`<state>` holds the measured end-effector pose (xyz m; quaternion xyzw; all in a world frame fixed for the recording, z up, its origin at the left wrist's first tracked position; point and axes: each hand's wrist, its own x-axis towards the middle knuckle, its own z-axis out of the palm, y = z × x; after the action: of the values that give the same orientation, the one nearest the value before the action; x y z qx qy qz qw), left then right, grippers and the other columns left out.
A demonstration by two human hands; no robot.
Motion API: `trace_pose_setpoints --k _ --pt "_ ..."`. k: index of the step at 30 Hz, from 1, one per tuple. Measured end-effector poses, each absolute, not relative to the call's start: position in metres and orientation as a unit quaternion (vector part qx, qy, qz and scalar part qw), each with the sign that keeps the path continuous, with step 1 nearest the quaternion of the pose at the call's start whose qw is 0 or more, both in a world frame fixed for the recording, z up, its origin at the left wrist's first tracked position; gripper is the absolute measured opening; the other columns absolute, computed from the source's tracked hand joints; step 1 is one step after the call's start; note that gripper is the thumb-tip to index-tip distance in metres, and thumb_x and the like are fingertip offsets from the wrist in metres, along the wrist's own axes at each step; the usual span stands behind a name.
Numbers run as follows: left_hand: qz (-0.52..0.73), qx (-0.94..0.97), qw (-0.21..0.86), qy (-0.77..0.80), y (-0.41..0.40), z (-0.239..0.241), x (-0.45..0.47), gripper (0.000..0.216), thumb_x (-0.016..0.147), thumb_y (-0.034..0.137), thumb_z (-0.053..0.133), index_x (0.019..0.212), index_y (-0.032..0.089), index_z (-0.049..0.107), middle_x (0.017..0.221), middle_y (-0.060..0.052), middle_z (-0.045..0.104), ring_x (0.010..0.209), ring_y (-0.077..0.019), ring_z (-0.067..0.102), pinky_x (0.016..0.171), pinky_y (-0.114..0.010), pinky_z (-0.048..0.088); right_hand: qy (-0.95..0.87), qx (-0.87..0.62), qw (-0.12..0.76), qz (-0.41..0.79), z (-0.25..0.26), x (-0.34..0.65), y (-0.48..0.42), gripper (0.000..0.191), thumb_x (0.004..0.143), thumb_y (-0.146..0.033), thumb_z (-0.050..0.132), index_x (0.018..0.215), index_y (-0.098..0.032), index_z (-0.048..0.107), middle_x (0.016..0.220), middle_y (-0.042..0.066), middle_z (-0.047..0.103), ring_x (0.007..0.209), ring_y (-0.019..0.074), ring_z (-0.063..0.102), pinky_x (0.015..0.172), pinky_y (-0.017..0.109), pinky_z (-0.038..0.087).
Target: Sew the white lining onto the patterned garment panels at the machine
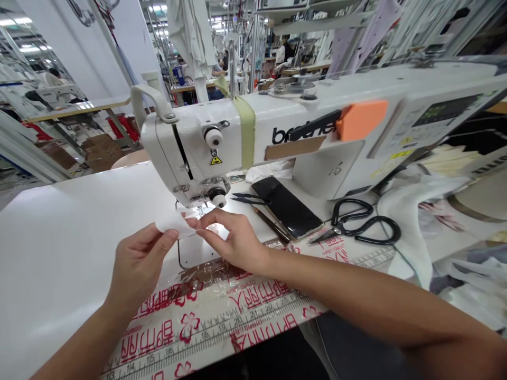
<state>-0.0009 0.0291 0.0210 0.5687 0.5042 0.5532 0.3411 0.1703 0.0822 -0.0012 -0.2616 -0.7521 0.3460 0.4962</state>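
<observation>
A small piece of white fabric [173,224] is held up just in front of the needle area of a white sewing machine [190,137]. My left hand [138,258] pinches its left end between thumb and fingers. At its right end, my right hand [233,243] closes thumb and forefinger at the fabric's edge. Both hands are above the machine's metal bed plate [198,256]. Light from the machine shines behind the fingers, and the exact edge under the right fingertips is hard to make out.
Right of the needle lie thread snips [249,199], a black phone [289,206], a brown pen-like stick [271,224] and black-handled scissors [352,227]. A printed ruler strip [222,322] runs along the table's front. White fabric [412,211] lies at right.
</observation>
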Motion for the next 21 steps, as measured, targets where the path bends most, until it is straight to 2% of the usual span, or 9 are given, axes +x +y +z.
trace_pose_setpoints --k 4,6,8,10,12,14,17,19,21 --pt "0.502 0.607 0.303 0.537 0.026 0.020 -0.005 0.030 0.079 0.038 0.065 0.103 0.021 0.069 0.088 -0.003 0.069 0.079 -0.0189 0.061 0.074 -0.030 0.052 -0.797 -0.220 0.421 0.373 0.003 0.172 0.089 0.016 0.082 -0.020 0.061 0.097 -0.016 0.061 0.098 0.004 0.066 0.087 0.0143 0.061 0.076 0.026 0.046" --pt "0.486 0.624 0.320 0.521 0.027 0.020 -0.009 0.031 0.082 0.039 0.060 0.107 0.022 0.067 0.092 -0.003 0.068 0.082 -0.0192 0.061 0.079 -0.031 0.051 -0.833 -0.188 0.363 0.373 0.009 0.174 0.089 0.010 0.084 -0.022 0.059 0.090 -0.015 0.064 0.088 0.003 0.066 0.078 0.0131 0.059 0.071 0.024 0.044" --pt "0.458 0.632 0.375 0.500 0.029 0.022 -0.017 0.033 0.087 0.040 0.051 0.111 0.021 0.064 0.099 -0.005 0.066 0.087 -0.0204 0.060 0.083 -0.033 0.049 -0.846 -0.172 0.328 0.384 0.017 0.178 0.083 0.017 0.088 -0.025 0.054 0.083 -0.013 0.065 0.074 0.002 0.063 0.067 0.0112 0.055 0.065 0.023 0.043" --pt "0.404 0.648 0.381 0.521 0.032 0.027 -0.026 0.031 0.089 0.039 0.046 0.105 0.020 0.065 0.099 -0.007 0.065 0.089 -0.0209 0.060 0.083 -0.032 0.049 -0.846 -0.161 0.303 0.409 0.023 0.181 0.075 0.021 0.090 -0.026 0.049 0.085 -0.013 0.064 0.069 0.001 0.060 0.062 0.0099 0.052 0.061 0.021 0.041" --pt "0.346 0.699 0.289 0.555 0.036 0.036 -0.031 0.025 0.088 0.033 0.047 0.094 0.018 0.065 0.095 -0.006 0.065 0.088 -0.0201 0.059 0.080 -0.030 0.048 -0.850 -0.152 0.265 0.430 0.025 0.184 0.067 0.019 0.091 -0.023 0.046 0.089 -0.013 0.063 0.071 0.001 0.060 0.062 0.0097 0.051 0.059 0.020 0.041" --pt "0.289 0.782 0.188 0.519 0.041 0.046 -0.028 0.023 0.088 0.023 0.042 0.094 0.019 0.063 0.099 -0.006 0.063 0.093 -0.0186 0.057 0.082 -0.029 0.046 -0.865 -0.137 0.221 0.429 0.024 0.185 0.063 0.016 0.090 -0.019 0.047 0.087 -0.014 0.061 0.073 0.002 0.060 0.063 0.0103 0.052 0.060 0.021 0.041" --pt "0.104 0.900 0.141 0.398 0.052 0.060 -0.014 0.029 0.086 0.012 0.039 0.104 0.021 0.059 0.100 -0.004 0.063 0.095 -0.0163 0.056 0.080 -0.027 0.044 -0.892 -0.107 0.180 0.401 0.020 0.185 0.064 0.011 0.086 -0.014 0.049 0.079 -0.015 0.058 0.075 0.003 0.059 0.068 0.0122 0.053 0.065 0.022 0.042" --pt "-0.040 0.921 0.115 0.369 0.060 0.066 -0.003 0.024 0.081 0.009 0.046 0.095 0.022 0.062 0.087 -0.001 0.064 0.088 -0.0174 0.058 0.070 -0.026 0.043 -0.903 -0.087 0.167 0.385 0.018 0.184 0.066 0.011 0.084 -0.011 0.049 0.076 -0.015 0.055 0.076 0.003 0.058 0.072 0.0133 0.053 0.067 0.023 0.043" --pt "-0.107 0.917 0.079 0.376 0.067 0.070 0.004 0.020 0.075 0.005 0.051 0.081 0.019 0.063 0.081 -0.002 0.062 0.083 -0.0193 0.058 0.063 -0.026 0.040 -0.911 -0.080 0.162 0.372 0.017 0.183 0.068 0.011 0.082 -0.010 0.049 0.073 -0.016 0.052 0.075 0.003 0.056 0.072 0.0134 0.052 0.068 0.023 0.042"
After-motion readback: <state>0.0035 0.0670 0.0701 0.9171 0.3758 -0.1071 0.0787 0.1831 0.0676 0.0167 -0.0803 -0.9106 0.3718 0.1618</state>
